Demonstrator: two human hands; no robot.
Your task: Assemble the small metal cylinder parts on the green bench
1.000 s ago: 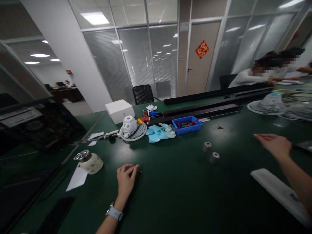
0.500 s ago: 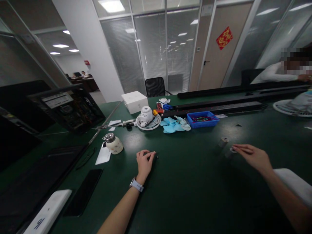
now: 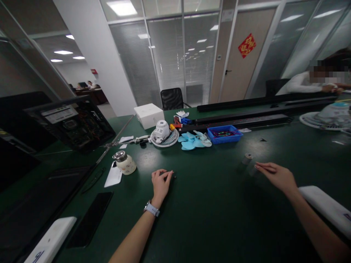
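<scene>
My left hand [image 3: 161, 182], with a watch at its wrist, rests low over the green table. Its thumb and forefinger are pinched together, and a small dark piece [image 3: 174, 177] lies by the fingertips; what they hold is too small to make out. On the right, my right hand [image 3: 276, 176] has its fingertips pinched at the top of a faint, blurred small metal cylinder [image 3: 253, 171]. Just left of those fingertips a second, similar silver cylinder [image 3: 247, 158] stands upright on the table, apart from the hand.
Farther back lie pale blue fan blades [image 3: 192, 141], a white fan part [image 3: 164, 134], a blue tray [image 3: 225, 134] and long black bars [image 3: 238, 122]. At left are a cream flask [image 3: 127, 164], a black phone-like slab [image 3: 90, 219] and an opened computer panel [image 3: 71, 122]. Another person [image 3: 298, 84] sits at far right.
The whole view has shifted slightly, so most things appear a little farther left. Both hands keep nearly the same pose, and the cylinder under my right fingertips looks fainter.
</scene>
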